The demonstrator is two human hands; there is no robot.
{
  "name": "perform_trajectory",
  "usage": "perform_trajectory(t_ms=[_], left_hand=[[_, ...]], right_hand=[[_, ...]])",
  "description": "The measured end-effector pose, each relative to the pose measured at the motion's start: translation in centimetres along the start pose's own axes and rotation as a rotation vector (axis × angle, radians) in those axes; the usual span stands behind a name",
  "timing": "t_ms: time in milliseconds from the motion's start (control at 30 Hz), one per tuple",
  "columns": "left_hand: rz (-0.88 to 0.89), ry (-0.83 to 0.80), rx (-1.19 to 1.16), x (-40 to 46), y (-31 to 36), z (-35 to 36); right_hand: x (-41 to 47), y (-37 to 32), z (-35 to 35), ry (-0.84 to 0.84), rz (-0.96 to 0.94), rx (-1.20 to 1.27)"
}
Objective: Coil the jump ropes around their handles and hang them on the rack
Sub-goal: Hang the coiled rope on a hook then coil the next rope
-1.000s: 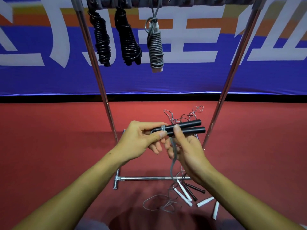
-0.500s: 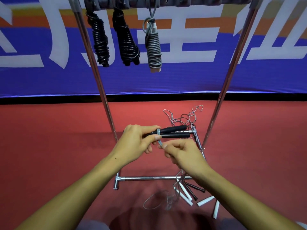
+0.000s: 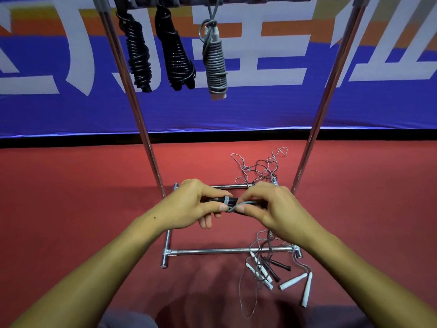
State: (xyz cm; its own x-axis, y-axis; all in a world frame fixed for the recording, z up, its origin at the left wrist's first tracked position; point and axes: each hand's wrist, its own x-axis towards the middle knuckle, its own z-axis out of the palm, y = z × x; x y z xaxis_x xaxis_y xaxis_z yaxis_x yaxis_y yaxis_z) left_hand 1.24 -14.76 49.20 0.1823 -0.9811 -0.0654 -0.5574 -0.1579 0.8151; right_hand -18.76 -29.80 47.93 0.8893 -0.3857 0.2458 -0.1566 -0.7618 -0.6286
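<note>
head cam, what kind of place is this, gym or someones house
Most likely a sports hall or gym. The floor is red sports flooring, a large blue banner with big white characters lines the wall, and coiled jump ropes hang on a metal rack.

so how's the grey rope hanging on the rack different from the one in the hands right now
The hanging grey rope is fully coiled, with many tight turns covering its handles; the held rope has only a turn or two around its black handles. The hanging grey rope dangles upright from the rack's top bar, touched by no one; the held rope lies level, gripped by the left hand while the right hand pinches its cord. Both cords are grey.
</note>
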Motion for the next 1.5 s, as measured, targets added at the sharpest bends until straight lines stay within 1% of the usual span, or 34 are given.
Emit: perform_trajectory(t_ms=[133, 200, 300, 367, 400, 567, 700, 867, 1000, 1100, 1200, 1300, 1367, 1500], left_hand=[[0.0, -0.125, 0.007, -0.3, 0.6, 0.1], [0.016, -0.187, -0.011, -0.5, 1.0, -0.1], [-0.011, -0.266, -0.097, -0.9, 1.4, -0.3], [-0.017, -0.312, -0.156, -1.1, 1.7, -0.2], [-0.015, -0.317, -0.185, -1.2, 1.8, -0.2], [0.014, -0.244, -0.306, -1.6, 2.5, -0.4], [-0.015, -0.187, -0.345, -1.6, 2.7, -0.5], [0.014, -0.202, -0.373, -1.8, 2.9, -0.5], [0.047, -0.225, -0.402, -1.9, 3.4, -0.5], [0.08, -0.206, -0.44, -2.0, 3.7, -0.7], [0.098, -0.151, -0.48, -2.0, 3.9, -0.7], [0.113, -0.098, -0.53, -2.0, 4.1, -0.7], [0.12, -0.048, -0.563, -2.0, 4.2, -0.6], [0.111, 0.147, -0.634, -1.6, 4.1, -0.2]], right_hand=[[0.3, 0.6, -0.3, -0.08, 0.025, 0.15], [0.4, 0.6, -0.6, -0.163, 0.039, 0.29], [0.4, 0.3, -1.4, -0.304, 0.213, 0.577], [0.2, 0.3, -1.7, -0.386, 0.255, 0.652], [0.2, 0.3, -1.8, -0.402, 0.262, 0.685], [0.0, -0.2, -1.8, -0.284, 0.288, 0.884], [-0.1, -0.7, -1.4, -0.208, 0.347, 0.997], [-0.2, -1.0, -1.2, -0.203, 0.357, 1.011], [-0.3, -1.5, -0.8, -0.212, 0.346, 1.089], [-0.1, -1.9, -0.7, -0.18, 0.341, 1.128], [0.0, -2.0, -0.4, -0.131, 0.339, 1.122], [0.1, -2.2, 0.4, -0.081, 0.307, 1.246], [0.0, -2.2, 1.0, -0.024, 0.302, 1.255], [-0.3, -2.1, 2.1, 0.039, 0.292, 1.211]])
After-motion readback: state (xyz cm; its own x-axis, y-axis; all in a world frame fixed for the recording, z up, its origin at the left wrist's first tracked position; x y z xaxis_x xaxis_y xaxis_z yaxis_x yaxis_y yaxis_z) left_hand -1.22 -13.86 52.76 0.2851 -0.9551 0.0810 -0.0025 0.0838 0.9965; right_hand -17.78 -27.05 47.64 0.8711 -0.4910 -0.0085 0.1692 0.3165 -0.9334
